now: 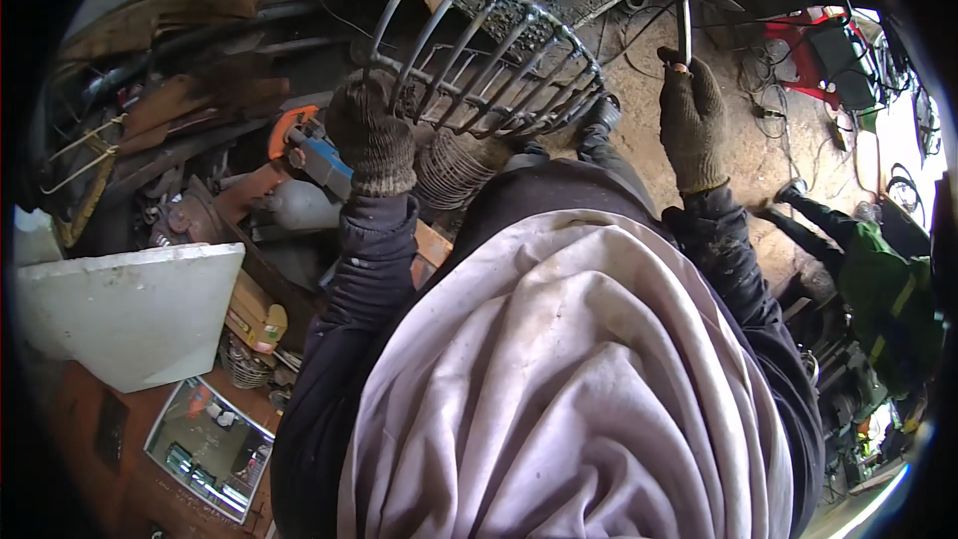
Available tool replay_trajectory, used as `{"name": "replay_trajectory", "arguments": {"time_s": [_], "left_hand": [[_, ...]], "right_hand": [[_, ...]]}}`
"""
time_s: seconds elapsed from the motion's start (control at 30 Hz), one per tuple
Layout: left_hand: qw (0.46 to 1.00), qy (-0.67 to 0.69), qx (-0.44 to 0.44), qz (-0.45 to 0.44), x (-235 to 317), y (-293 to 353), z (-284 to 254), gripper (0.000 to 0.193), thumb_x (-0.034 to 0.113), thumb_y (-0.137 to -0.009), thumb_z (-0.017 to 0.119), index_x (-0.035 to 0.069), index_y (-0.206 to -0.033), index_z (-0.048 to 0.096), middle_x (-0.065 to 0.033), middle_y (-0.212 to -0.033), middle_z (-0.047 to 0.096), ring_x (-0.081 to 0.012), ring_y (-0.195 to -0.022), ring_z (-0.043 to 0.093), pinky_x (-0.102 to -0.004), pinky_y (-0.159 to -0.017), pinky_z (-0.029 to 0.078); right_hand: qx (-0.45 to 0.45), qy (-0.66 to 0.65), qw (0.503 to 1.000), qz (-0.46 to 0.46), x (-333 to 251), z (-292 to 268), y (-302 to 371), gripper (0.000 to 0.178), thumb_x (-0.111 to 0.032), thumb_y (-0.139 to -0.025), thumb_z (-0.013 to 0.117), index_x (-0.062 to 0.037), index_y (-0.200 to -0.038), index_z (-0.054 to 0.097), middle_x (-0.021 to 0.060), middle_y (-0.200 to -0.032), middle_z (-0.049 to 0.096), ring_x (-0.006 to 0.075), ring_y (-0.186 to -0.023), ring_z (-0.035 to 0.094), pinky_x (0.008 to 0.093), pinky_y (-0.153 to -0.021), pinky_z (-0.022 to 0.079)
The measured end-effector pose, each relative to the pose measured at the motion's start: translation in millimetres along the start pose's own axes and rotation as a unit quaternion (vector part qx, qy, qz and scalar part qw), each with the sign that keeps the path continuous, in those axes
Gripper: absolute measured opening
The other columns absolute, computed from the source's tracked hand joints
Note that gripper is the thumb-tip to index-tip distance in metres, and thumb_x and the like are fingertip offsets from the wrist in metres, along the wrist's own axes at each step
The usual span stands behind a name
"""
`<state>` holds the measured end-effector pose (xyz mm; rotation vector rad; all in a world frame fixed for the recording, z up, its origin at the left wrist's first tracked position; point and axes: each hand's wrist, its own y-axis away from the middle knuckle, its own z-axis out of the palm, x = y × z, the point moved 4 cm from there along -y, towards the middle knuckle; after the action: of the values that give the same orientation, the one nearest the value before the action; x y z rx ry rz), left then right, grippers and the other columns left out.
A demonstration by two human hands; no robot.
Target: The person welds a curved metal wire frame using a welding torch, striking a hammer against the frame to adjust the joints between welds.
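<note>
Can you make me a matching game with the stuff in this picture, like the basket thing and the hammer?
Things:
1. metal bar basket
2. hammer
3. white board
4. coiled wire

Places:
A. lying flat at the far left
B. held up in the gloved right hand
C. gripped at its rim by the gloved left hand
D. just below the basket, in the middle

Pairs: 1-C, 2-B, 3-A, 4-D

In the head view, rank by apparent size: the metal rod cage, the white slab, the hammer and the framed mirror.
1. metal rod cage
2. white slab, close behind it, so that order is unsure
3. framed mirror
4. hammer, gripped by the gloved right hand

The fisheye distorts sizes near the rim.
</note>
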<state>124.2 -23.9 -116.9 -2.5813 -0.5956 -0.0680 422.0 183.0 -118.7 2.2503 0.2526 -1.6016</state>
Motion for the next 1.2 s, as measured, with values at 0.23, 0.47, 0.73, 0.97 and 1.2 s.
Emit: {"name": "replay_trajectory", "arguments": {"time_s": [0.23,0.47,0.73,0.97,1.2], "left_hand": [[0.995,-0.096,0.019,-0.013,-4.1,-0.1,-17.9,0.038,0.023,-0.084,0.07,0.005,-0.117,0.065,-0.0178,-0.115,0.065,-0.0385,-0.107,0.062,-0.0502,-0.094,0.047],[0.99,-0.135,-0.029,-0.041,-7.9,4.2,1.9,0.068,0.037,-0.08,0.075,-0.004,-0.129,0.054,-0.0284,-0.119,0.062,-0.0449,-0.109,0.061,-0.0506,-0.092,0.049],[0.94,0.246,-0.014,-0.236,-9.1,3.5,46.9,0.043,0.006,-0.096,0.057,-0.001,-0.138,0.049,-0.0204,-0.121,0.066,-0.0289,-0.107,0.067,-0.0361,-0.088,0.054],[0.953,0.158,-0.09,-0.242,-15.7,18.5,82.4,0.042,0.005,-0.098,0.054,-0.002,-0.139,0.048,-0.0178,-0.13,0.062,-0.0255,-0.109,0.066,-0.0344,-0.092,0.052],[0.894,0.28,-0.033,-0.35,4.6,21.0,87.4,0.033,0.024,-0.101,0.053,-0.002,-0.12,0.061,-0.0218,-0.112,0.067,-0.0328,-0.099,0.066,-0.0412,-0.084,0.051]], "right_hand": [[0.007,0.041,0.999,-0.005,11.9,-0.2,-3.7,0.029,-0.024,-0.102,0.057,-0.0018,-0.117,0.067,0.0072,-0.085,0.067,0.0124,-0.074,0.057,0.0295,-0.067,0.046],[0.013,0.03,0.999,0.017,14.7,-0.8,-2.5,0.029,-0.024,-0.1,0.059,-0.0016,-0.116,0.067,0.0086,-0.085,0.067,0.0131,-0.075,0.058,0.0297,-0.068,0.047],[0.003,0.042,0.999,0.002,11.8,-0.9,-2.0,0.028,-0.024,-0.1,0.059,-0.0034,-0.117,0.067,0.0074,-0.083,0.066,0.0125,-0.074,0.057,0.0306,-0.065,0.046],[-0.006,0.056,0.997,-0.054,-0.3,3.7,10.7,0.028,-0.023,-0.101,0.057,-0.0032,-0.118,0.066,0.0087,-0.081,0.064,0.0134,-0.071,0.057,0.0315,-0.066,0.047],[-0.086,0.112,0.988,-0.067,-38.4,20.5,26.1,0.026,-0.021,-0.097,0.059,-0.0044,-0.116,0.065,0.0125,-0.077,0.062,0.0243,-0.07,0.063,0.0365,-0.065,0.049]]}}
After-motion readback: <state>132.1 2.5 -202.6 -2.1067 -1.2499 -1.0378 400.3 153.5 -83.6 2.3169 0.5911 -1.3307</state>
